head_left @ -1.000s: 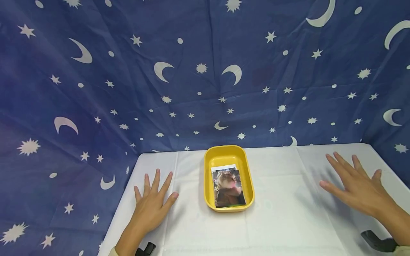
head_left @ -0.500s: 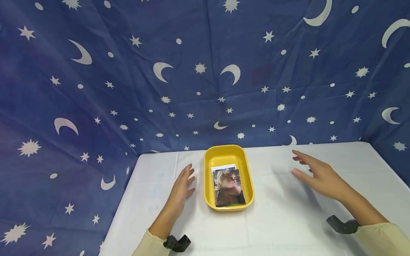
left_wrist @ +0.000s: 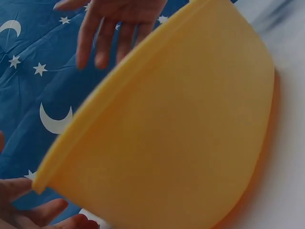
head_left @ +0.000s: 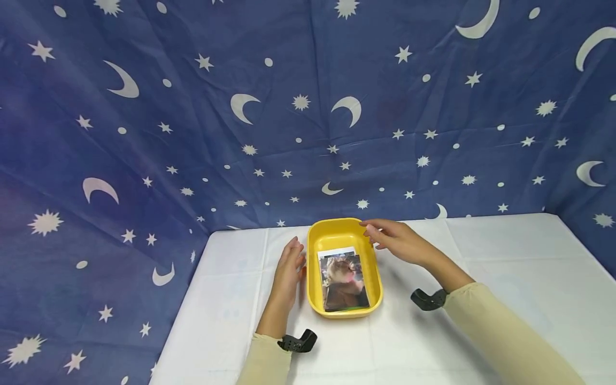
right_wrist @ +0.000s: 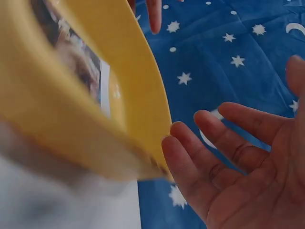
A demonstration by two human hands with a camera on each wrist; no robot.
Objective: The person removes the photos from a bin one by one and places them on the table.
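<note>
A yellow plastic tray (head_left: 337,229) with rounded corners sits on the white-covered table. Inside it lies a small stack of photo prints (head_left: 344,283), the top one showing a brownish, furry-looking picture. My left hand (head_left: 286,275) is beside the tray's left wall, fingers loosely extended; in the left wrist view its fingertips (left_wrist: 46,210) come up to the rim, and I cannot tell whether they touch. Over the tray's far right rim reaches my right hand (head_left: 401,243), fingers relaxed. The right wrist view shows that hand's fingers (right_wrist: 183,167) close to the tray wall, with no grip on it.
A dark blue cloth (head_left: 298,123) printed with moons and stars hangs behind and to the left and right. White cloth (head_left: 433,331) covers the table, with its back edge just beyond the tray. Both wrists wear black camera mounts (head_left: 299,341).
Both hands have come inward from wide apart with spread fingers to either side of the tray. The right hand has travelled farther, moving left. The tray and photos have stayed in place.
</note>
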